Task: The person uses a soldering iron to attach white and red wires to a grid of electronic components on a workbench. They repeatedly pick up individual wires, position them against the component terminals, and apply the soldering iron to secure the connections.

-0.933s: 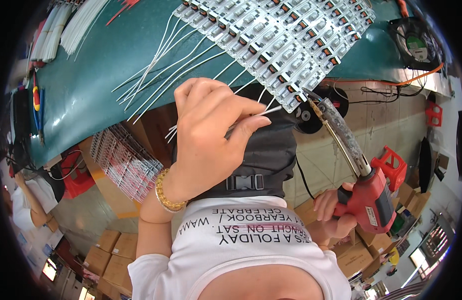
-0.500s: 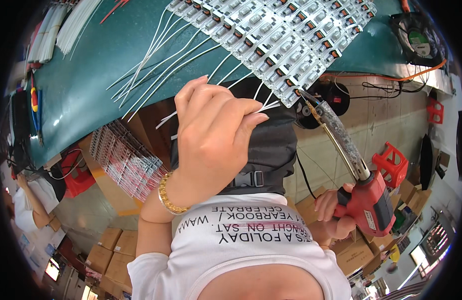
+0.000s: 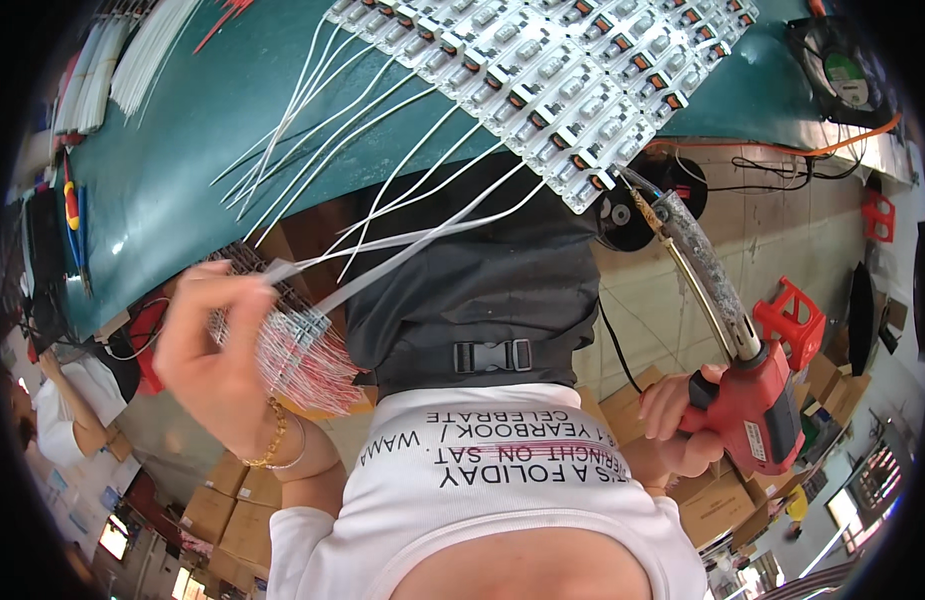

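My right hand (image 3: 682,425) is wrapped round the red handle of a soldering gun (image 3: 757,425). Its long metal barrel reaches up to the near corner of a panel of small pale modules (image 3: 557,100), with the tip at or just beside that corner. Several thin white wires (image 3: 322,150) run from the panel's left edge over the green table. The nearest wires (image 3: 437,235) hang past the table edge, over my lap. My left hand (image 3: 217,345), smeared by motion, is at their far ends. Whether its fingertips pinch a wire cannot be made out.
Bundles of white wire (image 3: 152,50) lie on the green table (image 3: 162,190), with a screwdriver (image 3: 72,205) at its left edge. A black fan (image 3: 837,70) stands at the right. Below are wire reels (image 3: 622,215), a red stool (image 3: 787,320), cartons (image 3: 244,530) and stacked wired panels (image 3: 302,355).
My left hand has swung left and down, away from the panel. The nearest wires have spread leftward over my lap. My right hand and soldering gun have shifted slightly right.
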The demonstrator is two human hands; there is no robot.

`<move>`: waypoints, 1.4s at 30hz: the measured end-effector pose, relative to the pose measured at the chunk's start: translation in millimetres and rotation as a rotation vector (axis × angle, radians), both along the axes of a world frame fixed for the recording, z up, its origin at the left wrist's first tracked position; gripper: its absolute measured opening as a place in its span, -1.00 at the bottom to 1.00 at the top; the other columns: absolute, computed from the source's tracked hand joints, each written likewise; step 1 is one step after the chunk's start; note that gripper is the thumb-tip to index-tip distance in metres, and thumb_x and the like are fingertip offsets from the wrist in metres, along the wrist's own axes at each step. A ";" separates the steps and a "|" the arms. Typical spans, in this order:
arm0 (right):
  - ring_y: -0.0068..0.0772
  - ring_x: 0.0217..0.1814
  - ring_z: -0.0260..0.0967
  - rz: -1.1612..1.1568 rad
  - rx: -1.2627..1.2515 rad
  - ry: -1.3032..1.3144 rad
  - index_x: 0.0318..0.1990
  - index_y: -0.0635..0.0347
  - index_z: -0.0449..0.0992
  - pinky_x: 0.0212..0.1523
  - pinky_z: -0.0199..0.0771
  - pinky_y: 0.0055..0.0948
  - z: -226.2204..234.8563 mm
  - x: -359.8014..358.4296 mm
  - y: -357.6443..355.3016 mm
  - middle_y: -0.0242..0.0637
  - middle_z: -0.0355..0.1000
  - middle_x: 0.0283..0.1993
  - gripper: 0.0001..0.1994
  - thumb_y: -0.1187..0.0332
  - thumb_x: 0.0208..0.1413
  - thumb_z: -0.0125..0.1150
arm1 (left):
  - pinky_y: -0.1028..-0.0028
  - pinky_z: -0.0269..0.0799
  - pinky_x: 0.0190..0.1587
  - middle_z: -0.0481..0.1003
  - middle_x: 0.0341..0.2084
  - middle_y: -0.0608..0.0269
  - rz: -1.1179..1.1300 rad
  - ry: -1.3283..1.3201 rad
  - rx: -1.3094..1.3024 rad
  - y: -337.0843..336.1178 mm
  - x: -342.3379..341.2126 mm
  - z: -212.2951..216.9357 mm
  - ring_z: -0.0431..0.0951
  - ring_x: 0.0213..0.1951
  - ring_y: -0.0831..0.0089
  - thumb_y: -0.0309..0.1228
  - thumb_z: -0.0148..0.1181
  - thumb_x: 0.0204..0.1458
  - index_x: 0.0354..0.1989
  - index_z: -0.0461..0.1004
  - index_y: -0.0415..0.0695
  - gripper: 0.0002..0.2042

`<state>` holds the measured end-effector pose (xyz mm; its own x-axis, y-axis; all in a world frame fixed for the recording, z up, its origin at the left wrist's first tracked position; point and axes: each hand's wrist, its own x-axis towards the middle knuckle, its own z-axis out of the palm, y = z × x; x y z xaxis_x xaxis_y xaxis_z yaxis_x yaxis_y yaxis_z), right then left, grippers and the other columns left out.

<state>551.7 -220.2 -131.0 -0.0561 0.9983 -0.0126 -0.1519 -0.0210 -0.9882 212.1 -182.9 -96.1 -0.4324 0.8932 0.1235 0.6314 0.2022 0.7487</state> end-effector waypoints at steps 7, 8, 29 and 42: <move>-0.55 -0.78 0.13 -0.001 0.016 -0.033 0.13 0.35 0.13 -0.65 0.23 -0.52 4.0 0.6 -1.4 -0.49 0.19 -0.74 -0.22 -0.21 0.04 0.05 | 0.25 0.22 0.05 0.47 -0.29 0.24 -0.426 -0.017 0.139 54.7 86.5 -17.4 0.43 -0.20 0.30 -0.58 0.24 -0.22 -0.54 0.44 -0.16 -0.90; -0.55 -0.77 0.13 -0.006 0.012 -0.044 0.13 0.35 0.13 -0.65 0.23 -0.52 5.0 0.2 -3.3 -0.49 0.19 -0.74 -0.23 -0.21 0.04 0.05 | 0.24 0.21 0.07 0.47 -0.22 0.24 -0.508 0.060 0.210 61.5 93.8 -27.2 0.45 -0.16 0.29 -0.57 0.25 -0.21 -0.52 0.43 -0.15 -0.89; -0.56 -0.76 0.15 -0.013 -0.021 -0.086 0.00 0.30 0.23 -0.65 0.23 -0.52 -1.8 5.7 -15.3 -0.50 0.20 -0.74 -0.31 -0.22 0.03 0.07 | 0.03 0.01 0.17 0.46 -0.20 0.28 -0.483 0.101 0.180 61.9 106.9 -41.6 0.40 -0.08 0.25 -0.56 0.26 -0.28 -0.56 0.39 -0.11 -0.86; -0.58 -0.75 0.15 -0.047 -0.030 -0.107 0.10 0.32 0.20 -0.65 0.22 -0.53 -9.0 11.7 -21.8 -0.50 0.21 -0.73 -0.25 -0.23 0.02 0.06 | 0.05 0.01 0.17 0.46 -0.20 0.26 -0.486 0.126 0.164 61.5 106.0 -41.6 0.42 -0.09 0.26 -0.56 0.26 -0.28 -0.56 0.39 -0.12 -0.85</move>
